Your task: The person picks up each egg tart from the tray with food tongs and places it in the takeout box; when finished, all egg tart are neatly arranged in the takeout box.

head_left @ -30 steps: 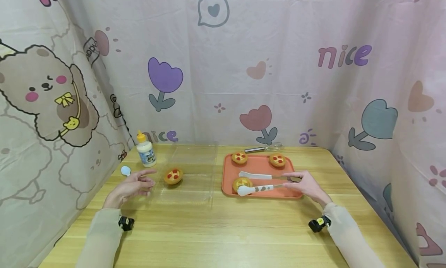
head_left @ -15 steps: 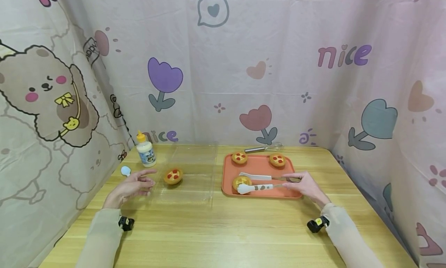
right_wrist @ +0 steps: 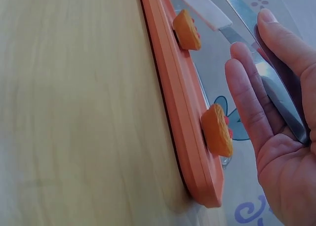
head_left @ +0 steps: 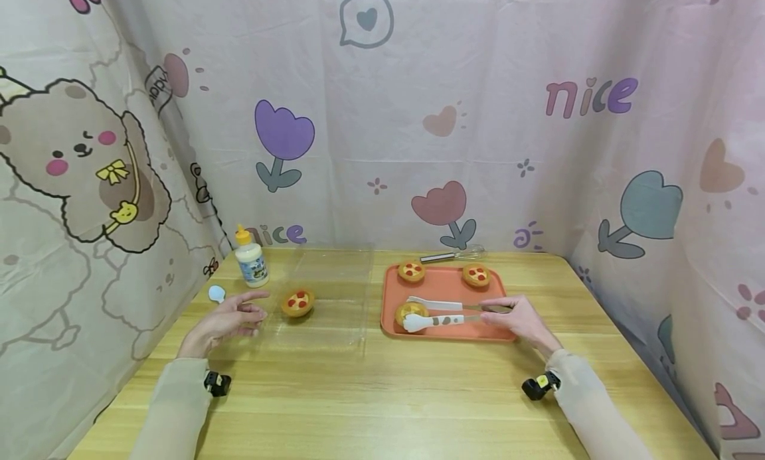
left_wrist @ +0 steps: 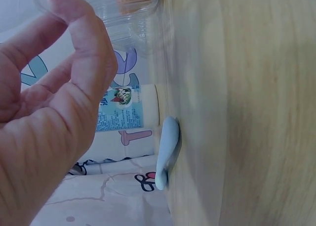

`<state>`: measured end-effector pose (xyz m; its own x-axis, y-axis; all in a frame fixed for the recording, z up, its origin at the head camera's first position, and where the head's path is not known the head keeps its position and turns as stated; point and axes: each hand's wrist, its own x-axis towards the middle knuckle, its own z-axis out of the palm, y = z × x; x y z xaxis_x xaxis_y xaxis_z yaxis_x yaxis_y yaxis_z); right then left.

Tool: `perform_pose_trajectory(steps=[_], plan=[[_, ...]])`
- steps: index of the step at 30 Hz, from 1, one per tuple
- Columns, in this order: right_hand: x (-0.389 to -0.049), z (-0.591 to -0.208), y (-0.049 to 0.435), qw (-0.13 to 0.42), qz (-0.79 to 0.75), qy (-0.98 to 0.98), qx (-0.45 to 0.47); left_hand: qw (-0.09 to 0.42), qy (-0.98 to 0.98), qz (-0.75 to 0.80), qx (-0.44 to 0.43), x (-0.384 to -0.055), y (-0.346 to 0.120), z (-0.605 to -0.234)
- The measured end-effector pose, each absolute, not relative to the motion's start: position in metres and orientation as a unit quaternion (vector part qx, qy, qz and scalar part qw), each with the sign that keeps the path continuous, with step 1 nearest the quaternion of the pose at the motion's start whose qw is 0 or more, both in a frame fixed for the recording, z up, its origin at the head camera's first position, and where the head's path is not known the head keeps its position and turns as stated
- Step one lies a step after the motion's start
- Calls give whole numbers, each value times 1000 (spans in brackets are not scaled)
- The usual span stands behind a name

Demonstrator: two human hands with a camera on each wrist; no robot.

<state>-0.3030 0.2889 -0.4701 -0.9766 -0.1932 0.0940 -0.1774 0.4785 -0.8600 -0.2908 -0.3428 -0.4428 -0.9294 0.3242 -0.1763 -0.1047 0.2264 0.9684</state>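
Note:
My right hand (head_left: 521, 319) holds metal tongs (right_wrist: 281, 100) with white tips, one of them brown-spotted, between thumb and fingers. The tips reach left over the orange tray (head_left: 449, 334), one on either side of a small tart (head_left: 412, 307) at its front left. Partly hidden by the spotted tip, this tart shows a yellow top. My left hand (head_left: 230, 317) hovers with loosely bent fingers by the left side of a clear plastic box (head_left: 335, 344), holding nothing. Inside that box sits a tart (head_left: 297, 303) with red pieces on top.
Two more red-topped tarts sit at the tray's back, a left tart (head_left: 411, 271) and a right tart (head_left: 476, 275). A whisk (head_left: 452, 255) lies behind the tray. At the back left stand a yellow-capped bottle (head_left: 251, 264) and, nearer, a pale blue spoon (left_wrist: 168, 147).
My right hand and the tongs have shifted slightly left, and their tips have come further along the front-left tart. The left hand stays in place.

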Motion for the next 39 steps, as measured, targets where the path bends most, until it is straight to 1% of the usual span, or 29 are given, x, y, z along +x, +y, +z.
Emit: perform_pose_trajectory(steps=[5, 22, 29, 39], plan=[[-303, -468, 282, 6, -494, 865, -88, 171, 766, 617, 63, -291, -342, -444], [-309, -454, 258, 17, -537, 839, -85, 175, 760, 621, 75, -288, -345, -446], [-312, -449, 248, 21, -549, 830, -94, 173, 764, 617, 70, -291, -345, -446], [-311, -442, 228, 15, -580, 803, -135, 173, 759, 623, 74, -289, -342, -444]])
